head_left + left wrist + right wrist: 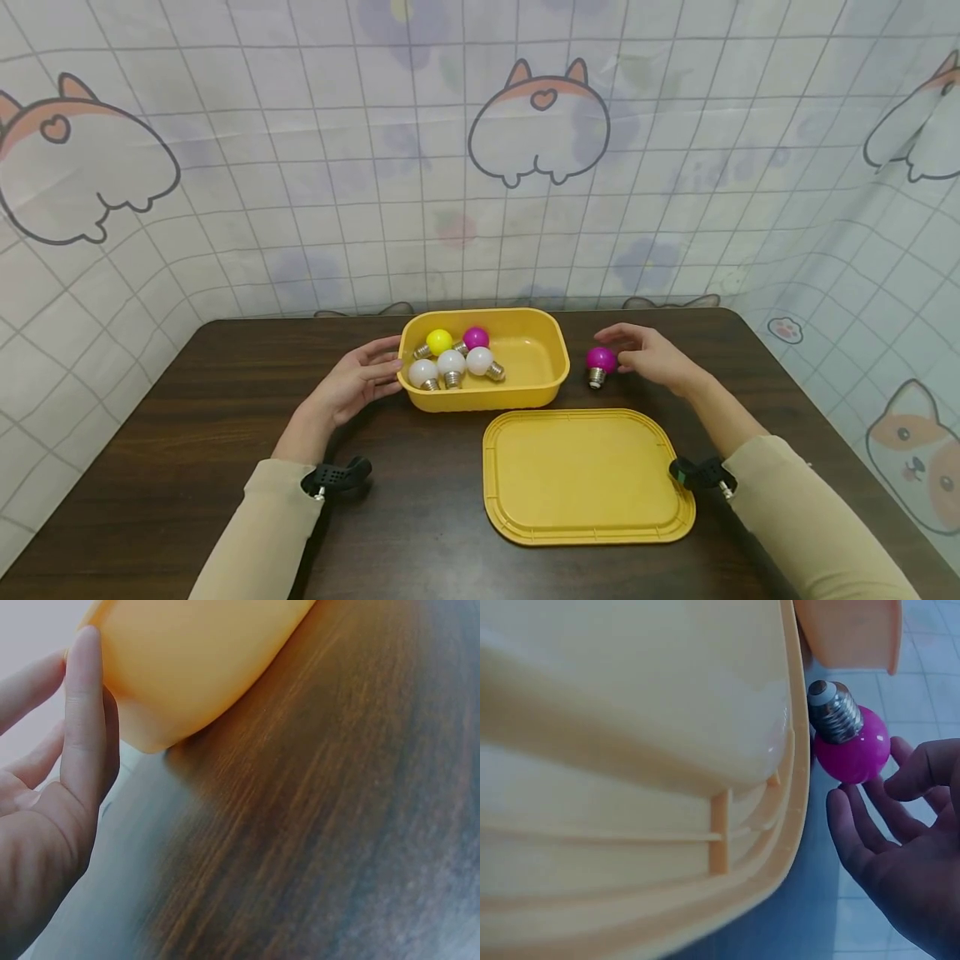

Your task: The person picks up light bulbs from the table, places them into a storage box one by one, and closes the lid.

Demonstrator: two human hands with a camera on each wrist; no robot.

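In the head view, my left hand [358, 379] is at the left end of a yellow plastic box [536, 354]. Its fairly straight fingers touch the rim and outer wall; the left wrist view shows the thumb [82, 712] against the box wall. Inside, toward the left, lie a yellow bulb [439, 341], a purple bulb [476, 337] and three white bulbs [452, 362]. Right of the box is another purple light bulb [602, 359], its metal base toward me. Around its far side and right reaches my right hand [652, 358], thumb and fingers spread loosely close to the globe [855, 754].
A yellow lid [585, 475] lies flat on the dark wooden table [420, 500], in front of the box and under the right wrist strap [701, 472]. Behind the table hangs a white gridded cloth [337, 167] with cartoon animal prints.
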